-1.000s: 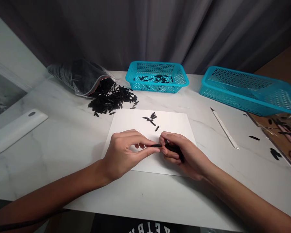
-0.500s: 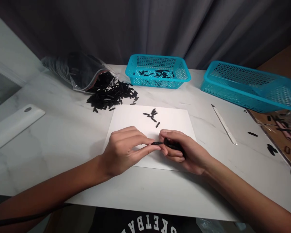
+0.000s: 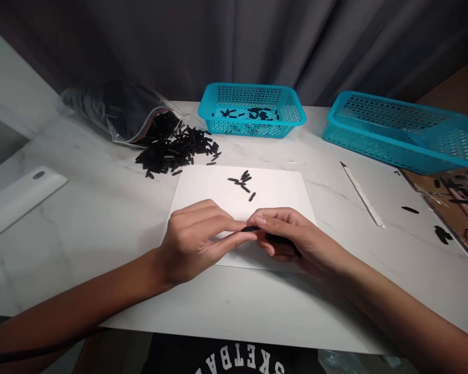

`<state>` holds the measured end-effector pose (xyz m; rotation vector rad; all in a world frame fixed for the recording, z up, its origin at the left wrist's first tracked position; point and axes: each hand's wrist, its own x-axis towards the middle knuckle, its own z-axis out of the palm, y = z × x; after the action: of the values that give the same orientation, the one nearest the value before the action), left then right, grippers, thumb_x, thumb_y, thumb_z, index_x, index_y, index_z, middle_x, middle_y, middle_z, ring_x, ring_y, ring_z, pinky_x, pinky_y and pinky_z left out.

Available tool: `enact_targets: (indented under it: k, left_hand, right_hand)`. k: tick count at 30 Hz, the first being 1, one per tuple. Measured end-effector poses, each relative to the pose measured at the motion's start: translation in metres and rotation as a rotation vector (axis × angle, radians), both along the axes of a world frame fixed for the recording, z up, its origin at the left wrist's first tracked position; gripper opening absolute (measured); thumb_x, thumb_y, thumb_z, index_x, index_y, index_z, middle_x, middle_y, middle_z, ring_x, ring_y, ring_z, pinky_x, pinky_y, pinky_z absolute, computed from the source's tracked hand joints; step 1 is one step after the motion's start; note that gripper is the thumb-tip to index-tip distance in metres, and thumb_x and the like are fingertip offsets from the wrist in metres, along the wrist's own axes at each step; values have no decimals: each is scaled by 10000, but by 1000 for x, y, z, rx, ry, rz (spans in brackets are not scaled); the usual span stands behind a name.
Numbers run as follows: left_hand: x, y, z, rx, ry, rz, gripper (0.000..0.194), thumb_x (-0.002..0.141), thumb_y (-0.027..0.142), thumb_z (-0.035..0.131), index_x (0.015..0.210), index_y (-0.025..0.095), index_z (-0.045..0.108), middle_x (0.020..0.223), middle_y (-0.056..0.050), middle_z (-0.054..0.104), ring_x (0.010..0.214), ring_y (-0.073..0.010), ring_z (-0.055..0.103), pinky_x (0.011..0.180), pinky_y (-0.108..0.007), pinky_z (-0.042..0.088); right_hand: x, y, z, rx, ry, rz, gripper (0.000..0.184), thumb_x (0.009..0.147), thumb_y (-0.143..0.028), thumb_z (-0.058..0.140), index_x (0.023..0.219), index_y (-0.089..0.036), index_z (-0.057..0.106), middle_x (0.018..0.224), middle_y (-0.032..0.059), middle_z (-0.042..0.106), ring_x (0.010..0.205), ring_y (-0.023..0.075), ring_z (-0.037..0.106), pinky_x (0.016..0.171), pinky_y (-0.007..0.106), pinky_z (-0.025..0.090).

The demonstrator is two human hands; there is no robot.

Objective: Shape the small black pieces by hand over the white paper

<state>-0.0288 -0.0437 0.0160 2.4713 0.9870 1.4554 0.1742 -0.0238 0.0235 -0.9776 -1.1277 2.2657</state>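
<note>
Between the thumb and forefinger of my left hand (image 3: 197,236) is a small black oblong piece (image 3: 250,228), pointing sideways. My right hand (image 3: 296,234) meets its right end with thumb and forefinger. Curled in the right palm is a larger black object (image 3: 281,240), mostly hidden by the fingers, so its kind cannot be made out. Both hands are over a white sheet (image 3: 203,182). Beyond them on the sheet, several similar black pieces (image 3: 242,182) lie in a loose cluster.
A heap of black pieces (image 3: 171,153) spills from a clear zip bag (image 3: 120,117) at the back left. One blue basket (image 3: 253,131) holds more pieces; another blue basket (image 3: 378,148) stands right. A white pen-like tool (image 3: 362,195) and a white handle-like object (image 3: 23,200) flank the sheet.
My right thumb and forefinger have closed in on the right end of the small piece. The black object in my right palm is more covered. The view has shifted slightly.
</note>
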Motion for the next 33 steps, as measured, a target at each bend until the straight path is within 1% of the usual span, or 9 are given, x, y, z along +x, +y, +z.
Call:
enact_targets:
  k: [4, 7, 13, 20, 25, 29, 33]
  left_hand:
    - [0, 0, 2, 7, 3, 13, 123, 777, 206, 816, 800, 135, 718, 668, -17, 745, 578, -116, 655, 563, -241, 519]
    - [0, 0, 4, 11, 6, 27, 106, 789, 210, 805, 791, 150, 718, 660, -10, 744, 574, -115, 656, 566, -242, 516]
    - [0, -1, 6, 16, 11, 20, 124, 770, 205, 821, 772, 139, 715, 663, -18, 751, 574, -117, 654, 571, -248, 519]
    - [-1, -2, 9, 17, 36, 8, 58, 840, 192, 757, 851, 152, 715, 687, -18, 754, 603, -119, 667, 583, -256, 536]
    - [0, -3, 9, 31, 7, -14, 53, 838, 126, 745, 875, 101, 715, 702, -56, 752, 622, -130, 664, 595, -267, 540]
    - [1, -5, 8, 18, 16, -9, 106, 875, 79, 671, 962, 122, 713, 762, -52, 759, 666, -136, 669, 612, -269, 548]
    - [1, -6, 8, 16, 12, -5, 133, 855, 49, 663, 963, 107, 713, 779, -62, 761, 671, -140, 674, 618, -271, 549]
  right_hand:
    - [5, 2, 1, 26, -4, -28, 241, 878, -359, 710, 788, -140, 666, 550, -39, 521, 431, 25, 233, 389, 169, 148]
    - [8, 4, 4, 67, -3, -21, 216, 856, -343, 741, 820, -136, 691, 550, -43, 514, 433, 20, 249, 391, 166, 154]
    - [11, 5, 7, 122, -40, -8, 183, 859, -319, 747, 843, -137, 731, 534, -48, 475, 450, 23, 283, 396, 159, 163]
    - [12, 1, 10, 136, -17, -42, 131, 841, -298, 766, 837, -168, 772, 513, -58, 410, 457, 32, 283, 398, 166, 156]
    - [12, -2, 13, 142, 2, -49, 119, 826, -292, 780, 826, -173, 782, 504, -56, 412, 455, 35, 294, 404, 176, 163]
    - [11, -3, 14, 163, 3, -74, 104, 824, -291, 781, 807, -189, 776, 510, -51, 435, 459, 41, 315, 404, 179, 176]
    - [11, -5, 13, 204, -16, -84, 83, 837, -276, 766, 817, -195, 771, 522, -45, 462, 467, 49, 335, 407, 181, 203]
